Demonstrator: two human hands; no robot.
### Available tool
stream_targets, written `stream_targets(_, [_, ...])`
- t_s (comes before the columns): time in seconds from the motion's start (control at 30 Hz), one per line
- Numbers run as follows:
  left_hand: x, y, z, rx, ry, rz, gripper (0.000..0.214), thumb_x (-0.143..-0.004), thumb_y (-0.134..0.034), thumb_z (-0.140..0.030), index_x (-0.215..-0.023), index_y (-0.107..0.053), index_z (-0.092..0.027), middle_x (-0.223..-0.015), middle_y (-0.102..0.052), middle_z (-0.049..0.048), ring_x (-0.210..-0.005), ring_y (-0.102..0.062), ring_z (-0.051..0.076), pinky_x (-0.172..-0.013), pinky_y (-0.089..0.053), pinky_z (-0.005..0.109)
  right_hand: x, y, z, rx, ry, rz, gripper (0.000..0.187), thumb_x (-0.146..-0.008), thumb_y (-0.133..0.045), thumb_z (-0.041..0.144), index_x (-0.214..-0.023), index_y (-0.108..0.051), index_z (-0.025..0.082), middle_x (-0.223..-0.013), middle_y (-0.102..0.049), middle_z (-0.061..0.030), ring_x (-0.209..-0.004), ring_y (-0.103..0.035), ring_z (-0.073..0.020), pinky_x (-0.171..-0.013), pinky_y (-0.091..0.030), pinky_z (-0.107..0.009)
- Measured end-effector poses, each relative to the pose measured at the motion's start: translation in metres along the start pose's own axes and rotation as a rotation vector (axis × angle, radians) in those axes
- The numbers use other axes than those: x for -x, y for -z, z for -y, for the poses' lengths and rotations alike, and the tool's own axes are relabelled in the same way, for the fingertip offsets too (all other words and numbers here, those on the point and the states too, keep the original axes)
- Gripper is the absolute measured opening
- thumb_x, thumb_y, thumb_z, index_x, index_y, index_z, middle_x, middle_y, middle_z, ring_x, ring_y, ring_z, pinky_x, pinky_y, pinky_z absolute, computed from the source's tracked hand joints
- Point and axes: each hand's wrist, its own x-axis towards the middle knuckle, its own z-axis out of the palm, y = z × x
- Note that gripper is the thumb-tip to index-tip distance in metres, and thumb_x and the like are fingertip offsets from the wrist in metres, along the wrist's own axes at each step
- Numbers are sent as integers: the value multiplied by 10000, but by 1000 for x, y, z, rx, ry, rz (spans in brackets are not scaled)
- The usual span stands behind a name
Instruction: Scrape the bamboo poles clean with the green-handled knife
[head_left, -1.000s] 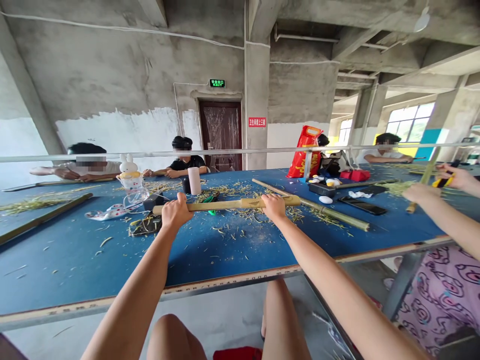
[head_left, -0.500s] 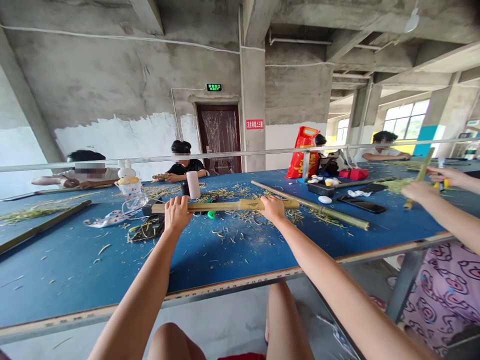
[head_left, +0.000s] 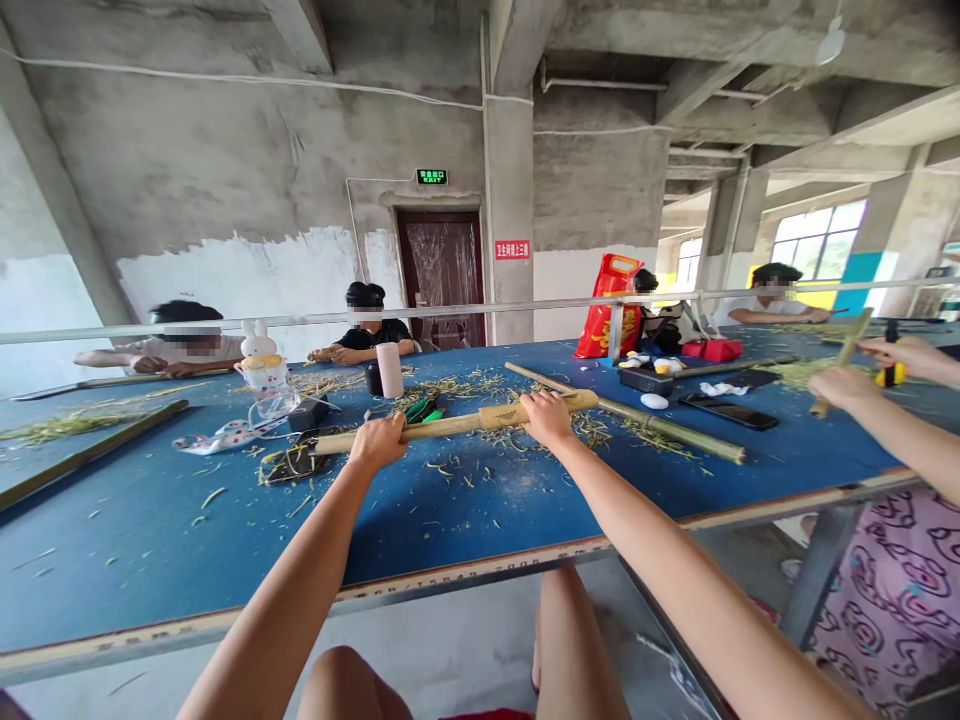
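Note:
A pale bamboo stick (head_left: 450,424) lies crosswise in front of me, above the blue table (head_left: 465,535). Its thicker right section (head_left: 504,414) bears a dark mark, and its thinner part runs out to the left. My left hand (head_left: 380,441) is wrapped round the thin part. On the thick section sits my right hand (head_left: 547,416), fingers closed over it. The stick tilts, left end lower. Just behind it are green-handled pliers (head_left: 424,411). A dark phone-like object (head_left: 292,462) strewn with shavings lies under its left end.
Bamboo shavings (head_left: 517,480) litter the tabletop. A long bamboo pole (head_left: 675,432) lies to the right, near a black phone (head_left: 729,411). A pink cup (head_left: 390,371) and a rabbit-topped bottle (head_left: 262,372) stand beyond. A co-worker's hands (head_left: 847,385) work at the right.
My left hand has slid right along the stick and a little lower. The stick's left end has dipped, and the pliers behind show more. My right hand stays put on the thick section.

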Motion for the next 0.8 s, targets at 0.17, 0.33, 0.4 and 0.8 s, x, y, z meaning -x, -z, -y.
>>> stream_targets(0.17, [4,6,5,-7,270,-480,354,-689,-527,-249,-1033,-537,-164,-1027,-547,132,-1006,-471,304,-865,-340,417,-2,-4,3,-11,-55,-22,248,-672,-586,149,-915,-552,181,-878,-654,-81,-875,-563,-236,-753,-346,-336])
stream_targets(0.33, [12,3,38,19,365,-667,380,-663,-574,-247,-1029,-524,-163,-991,-541,79,-1034,-424,250,-985,-260,388,-2,-4,0,-21,-90,-33,219,-698,-551,159,-915,-553,186,-889,-660,-69,-860,-574,-225,-734,-354,-323])
stream_targets(0.4, [12,0,47,32,324,-667,352,-665,-579,-252,-1004,-524,-174,-954,-553,53,-1014,-432,229,-1002,-248,375,-2,-3,-1,-25,-90,-34,220,-696,-546,153,-913,-553,186,-887,-663,-62,-854,-577,-217,-736,-356,-317])
stream_targets(0.8, [10,1,38,77,254,-668,343,-680,-558,-231,-1019,-538,-177,-949,-602,77,-986,-465,266,-1001,-242,416,1,-5,-11,-30,-125,-57,225,-670,-561,135,-885,-552,202,-852,-664,-52,-832,-579,-214,-716,-365,-301])
